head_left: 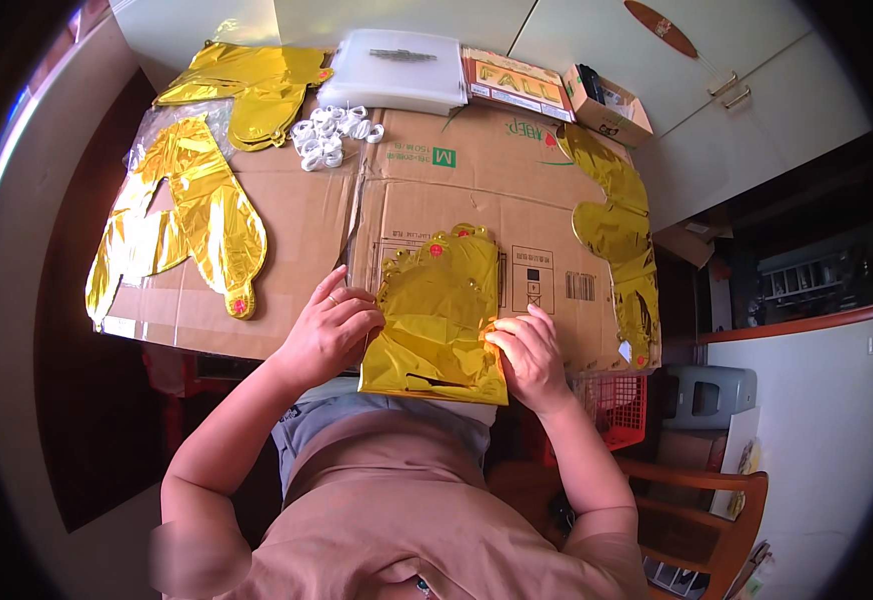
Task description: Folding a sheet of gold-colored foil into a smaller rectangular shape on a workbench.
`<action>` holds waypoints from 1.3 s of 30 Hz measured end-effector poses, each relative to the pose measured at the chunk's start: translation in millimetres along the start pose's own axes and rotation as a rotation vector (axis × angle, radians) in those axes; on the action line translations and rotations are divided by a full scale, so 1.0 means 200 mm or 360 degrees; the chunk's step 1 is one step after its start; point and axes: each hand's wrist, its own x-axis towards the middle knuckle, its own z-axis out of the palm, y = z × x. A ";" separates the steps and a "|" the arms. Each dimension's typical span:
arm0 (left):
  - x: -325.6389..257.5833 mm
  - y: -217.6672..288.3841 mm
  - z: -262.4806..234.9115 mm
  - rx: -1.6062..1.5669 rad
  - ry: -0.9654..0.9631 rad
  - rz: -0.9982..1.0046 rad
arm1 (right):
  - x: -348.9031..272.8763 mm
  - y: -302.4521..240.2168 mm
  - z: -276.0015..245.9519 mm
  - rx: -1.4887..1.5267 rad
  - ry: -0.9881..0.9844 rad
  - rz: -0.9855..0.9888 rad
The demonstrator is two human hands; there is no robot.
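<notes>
Hands on folded gold foil balloon (437, 315) at near edge of cardboard-covered table (307, 210). Left hand (329, 330) pinching left edge; right hand (527, 355) pressing lower right corner, fingers closed on foil. Likely risks: slippery foil sliding off edge, creasing under pressure. Left of grip: flat gold balloons (192, 215). Beyond: white ribbon coils (332, 135). Right: gold balloon (617, 225), unobstructing.

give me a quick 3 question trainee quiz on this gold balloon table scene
1. True or false: both hands rest on the folded gold balloon stack.
2. What white things lie beside the clear plastic bags?
3. Which hand wears a ring: A left, B right?

Key:
1. True; the left hand and right hand press its sides.
2. White ribbon coils.
3. A.
</notes>
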 end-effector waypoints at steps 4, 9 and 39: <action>0.01 0.00 -0.01 -0.0017 -0.0037 -0.0036 | 0.04 0.00 -0.02 0.0080 0.0002 0.0011; 0.02 0.00 -0.01 -0.0033 -0.0036 -0.0057 | 0.07 0.01 -0.02 0.0125 -0.0021 0.0079; 0.05 0.14 0.02 -0.0309 0.0077 -0.1033 | 0.27 0.11 -0.09 0.0671 -0.1020 0.1457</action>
